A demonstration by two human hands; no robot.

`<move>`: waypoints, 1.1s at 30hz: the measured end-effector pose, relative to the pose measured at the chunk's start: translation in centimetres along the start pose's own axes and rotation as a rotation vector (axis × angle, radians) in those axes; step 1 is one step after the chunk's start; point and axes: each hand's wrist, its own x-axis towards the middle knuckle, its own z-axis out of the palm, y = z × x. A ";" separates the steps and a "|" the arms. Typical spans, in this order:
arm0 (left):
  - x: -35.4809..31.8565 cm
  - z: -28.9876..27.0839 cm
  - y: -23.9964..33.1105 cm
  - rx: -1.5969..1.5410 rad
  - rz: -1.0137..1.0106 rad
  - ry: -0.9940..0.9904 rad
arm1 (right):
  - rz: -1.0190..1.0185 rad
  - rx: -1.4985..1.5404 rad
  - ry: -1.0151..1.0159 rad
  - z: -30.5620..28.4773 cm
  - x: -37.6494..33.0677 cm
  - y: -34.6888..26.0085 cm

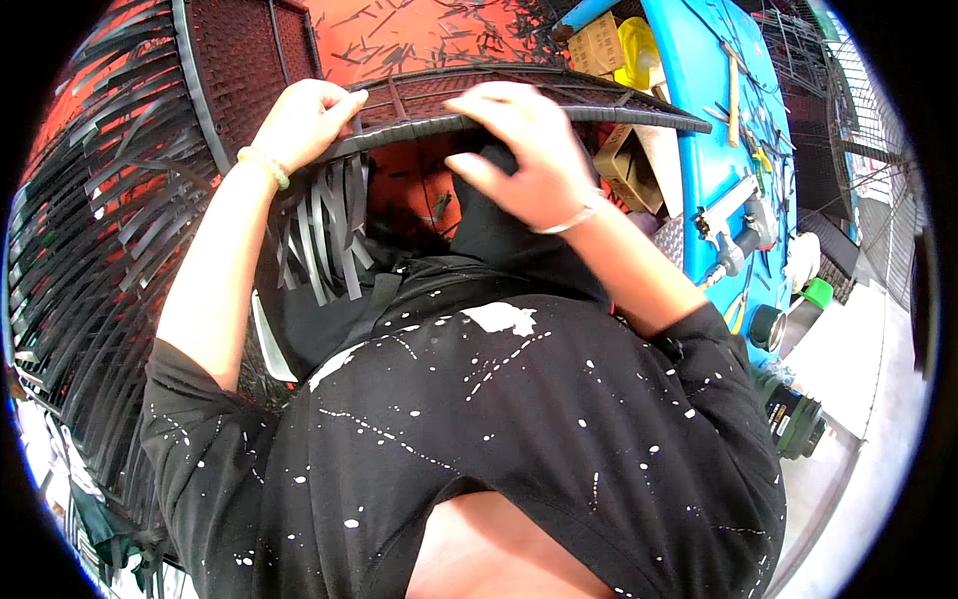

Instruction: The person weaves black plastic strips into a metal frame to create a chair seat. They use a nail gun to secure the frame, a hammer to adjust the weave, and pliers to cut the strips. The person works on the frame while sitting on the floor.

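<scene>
A dark woven wicker panel (429,126) lies across in front of me, its near edge wrapped in black flat strip. My left hand (307,122), with a beaded bracelet, closes on the left part of that edge, thumb and fingers pinched together. My right hand (534,160), slightly blurred and wearing a pale bracelet, is over the edge right of the middle. Its thumb stands apart from its fingers, and I see nothing between them. Below my left hand hangs a bunch of loose grey-black strips (324,235). Whether a strip is in my left fingertips is hidden.
Strip scraps litter the red floor (399,40) beyond the panel. Long black strips (110,270) fan out at the left beside another woven panel (239,70). At the right, a blue table (699,60) bears tools, including a power tool (738,235). Cardboard boxes (629,170) stand near it.
</scene>
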 end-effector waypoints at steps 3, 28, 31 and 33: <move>-0.1 0.0 -0.2 0.014 -0.022 -0.003 | 0.273 -0.214 0.073 -7.0 -3.5 2.9; 0.6 0.3 0.3 0.009 0.104 0.065 | 1.617 0.982 0.737 -34.3 -37.5 20.0; 0.1 0.5 0.3 0.023 0.079 0.104 | 1.516 1.034 0.645 -33.1 -35.3 20.0; -0.6 0.4 0.4 0.049 0.065 0.156 | 1.526 0.849 0.885 -29.5 -29.3 17.8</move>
